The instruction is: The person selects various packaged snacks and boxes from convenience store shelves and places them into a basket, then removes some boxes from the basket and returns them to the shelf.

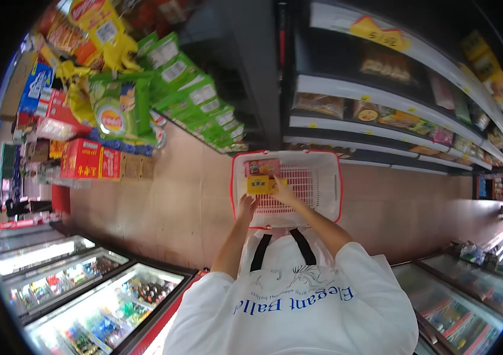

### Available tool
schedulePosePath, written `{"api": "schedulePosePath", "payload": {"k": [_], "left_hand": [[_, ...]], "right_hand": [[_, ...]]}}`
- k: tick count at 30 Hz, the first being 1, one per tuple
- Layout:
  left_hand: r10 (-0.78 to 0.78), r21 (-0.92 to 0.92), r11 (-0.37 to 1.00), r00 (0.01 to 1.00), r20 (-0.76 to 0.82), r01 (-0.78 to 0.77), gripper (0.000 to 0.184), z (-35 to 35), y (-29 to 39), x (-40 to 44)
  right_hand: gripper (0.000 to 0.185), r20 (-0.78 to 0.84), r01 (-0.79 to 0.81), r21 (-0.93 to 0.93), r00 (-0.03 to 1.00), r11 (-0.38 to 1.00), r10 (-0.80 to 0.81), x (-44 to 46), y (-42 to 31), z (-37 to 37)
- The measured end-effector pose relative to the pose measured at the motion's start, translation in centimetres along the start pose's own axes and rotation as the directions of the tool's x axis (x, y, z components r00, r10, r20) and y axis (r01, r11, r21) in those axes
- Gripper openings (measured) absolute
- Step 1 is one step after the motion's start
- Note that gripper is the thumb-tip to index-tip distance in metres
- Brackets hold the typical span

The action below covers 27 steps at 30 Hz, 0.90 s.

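Note:
A white plastic shopping basket (316, 204) with a red rim is in front of my body. Inside it, toward the left, I see a small yellow box (258, 184) with dark print. My right hand (284, 192) grips the box's right side, its fingers curled. From the lower left, my left hand (247, 205) holds the box near its bottom edge; its fingertips are partly hidden. Just beyond lies a pink-red package (262, 168) in the basket. Another yellow piece (278, 186) shows by my right fingers; whether it belongs to a second box I cannot tell.
Shelves of packaged food (381, 112) rise ahead on the right. Green snack bags (195, 94) hang ahead on the left, near stacked red cartons (88, 160). Glass-topped freezers (106, 307) stand at lower left and more freezers (458, 307) at lower right. Tiled floor (198, 195) surrounds the basket.

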State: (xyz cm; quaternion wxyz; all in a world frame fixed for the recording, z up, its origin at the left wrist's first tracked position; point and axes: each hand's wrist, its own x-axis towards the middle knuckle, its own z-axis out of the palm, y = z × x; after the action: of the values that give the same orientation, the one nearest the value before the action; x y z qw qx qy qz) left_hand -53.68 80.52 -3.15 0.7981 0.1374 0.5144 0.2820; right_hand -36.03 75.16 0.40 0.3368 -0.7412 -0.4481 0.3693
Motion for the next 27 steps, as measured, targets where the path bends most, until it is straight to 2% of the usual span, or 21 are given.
{"api": "schedulePosePath", "payload": {"k": [1,3,4,6,7,9,11,12,13,14,15,16,17,18,19,20,21,22,23,25,27], "left_hand": [[0.0,0.006,1.0,0.998,-0.07,0.0,0.043,0.4,-0.2,-0.8],[-0.056,0.006,0.998,0.986,-0.155,0.057,0.04,0.9,-0.6,-1.7],[-0.114,0.001,0.993,0.978,-0.175,0.116,0.04,0.7,-0.8,-1.7],[-0.17,0.059,0.982,0.976,-0.136,0.179,0.037,0.3,-1.3,-2.2],[-0.185,0.059,0.98,0.981,-0.059,0.188,0.036,-0.2,-1.6,-2.4],[-0.201,0.019,0.98,0.977,0.066,0.2,0.029,-0.3,-1.7,-3.0],[-0.198,-0.016,0.979,0.97,0.14,0.202,0.022,0.5,-2.0,-3.0],[-0.19,0.018,0.982,0.975,0.115,0.189,0.02,0.9,-2.2,-2.9],[-0.181,0.052,0.983,0.98,0.086,0.177,0.017,1.6,-2.8,-2.6],[-0.178,0.056,0.983,0.979,0.104,0.173,0.017,3.1,-3.5,-2.4],[-0.152,0.035,0.988,0.987,0.05,0.15,0.016,4.8,-4.1,-2.5],[-0.126,0.016,0.992,0.992,-0.008,0.126,0.015,6.3,-4.6,-2.6],[-0.12,0.017,0.993,0.993,0.002,0.12,0.015,8.1,-5.2,-3.0],[-0.082,0.108,0.991,0.996,0.039,0.078,0.016,10.5,-5.8,-3.4],[-0.047,0.194,0.981,0.996,0.076,0.032,0.017,13.0,-6.6,-3.9],[-0.016,0.275,0.961,0.994,0.112,-0.016,0.018,15.3,-7.4,-4.4],[0.008,0.326,0.944,0.989,0.15,-0.057,0.02,18.1,-7.9,-5.4],[0.016,0.318,0.946,0.989,0.15,-0.064,0.02,20.5,-8.5,-5.9],[0.023,0.321,0.943,0.981,0.191,-0.085,0.02,23.2,-9.0,-6.8],[0.032,0.317,0.943,0.974,0.226,-0.105,0.02,28.4,-9.5,-9.6],[0.061,0.359,0.909,0.92,0.386,-0.21,0.02,32.9,-10.0,-12.3]], "right_hand": [[0.064,-0.037,-0.003,-0.008,0.999,1.0,0.003,-0.2,0.8,-0.2],[0.053,0.074,0.041,0.277,0.995,0.96,-0.064,0.0,3.5,-0.9],[0.053,0.033,0.048,0.268,0.998,0.962,-0.059,-0.5,3.1,-2.8],[0.041,0.364,-0.159,0.315,0.931,0.936,0.035,-2.5,0.5,-7.6],[0.041,0.332,-0.151,0.315,0.942,0.937,0.04,-3.4,-0.2,-9.8],[0.035,0.331,-0.126,0.446,0.943,0.886,-0.032,-5.0,-1.0,-14.4],[0.034,0.218,-0.083,0.484,0.976,0.871,-0.028,-6.3,-1.4,-19.6],[0.034,0.131,-0.05,0.526,0.991,0.849,-0.022,-6.8,-0.7,-22.0],[0.034,0.055,0.048,0.459,0.995,0.887,-0.082,-6.3,2.1,-24.1],[0.035,-0.004,0.066,0.44,0.997,0.895,-0.072,-7.5,0.7,-28.0],[0.035,-0.062,0.084,0.422,0.996,0.903,-0.064,-9.0,-1.9,-32.6],[0.034,-0.168,0.17,0.476,0.981,0.863,-0.101,-9.8,-1.8,-36.1],[0.033,-0.271,0.259,0.519,0.954,0.815,-0.131,-10.8,-1.8,-39.5],[0.032,-0.359,0.311,0.547,0.926,0.777,-0.118,-12.6,-4.0,-43.4],[0.033,-0.445,0.411,0.563,0.882,0.717,-0.156,-13.9,-4.7,-47.1],[0.034,-0.568,0.456,0.415,0.806,0.788,-0.167,-15.2,-5.5,-50.6],[0.033,-0.687,0.437,0.324,0.718,0.839,-0.109,-16.9,-6.8,-53.9],[0.029,-0.788,0.575,0.19,0.573,0.796,-0.225,-17.2,-5.7,-57.1],[0.028,-0.873,0.52,0.172,0.473,0.837,-0.114,-17.6,-6.2,-60.1],[0.029,-0.899,0.541,-0.137,0.283,0.829,-0.334,-18.1,-5.1,-67.0],[0.035,-0.925,0.641,-0.09,0.231,0.762,-0.303,-18.5,-5.8,-72.3]]}}
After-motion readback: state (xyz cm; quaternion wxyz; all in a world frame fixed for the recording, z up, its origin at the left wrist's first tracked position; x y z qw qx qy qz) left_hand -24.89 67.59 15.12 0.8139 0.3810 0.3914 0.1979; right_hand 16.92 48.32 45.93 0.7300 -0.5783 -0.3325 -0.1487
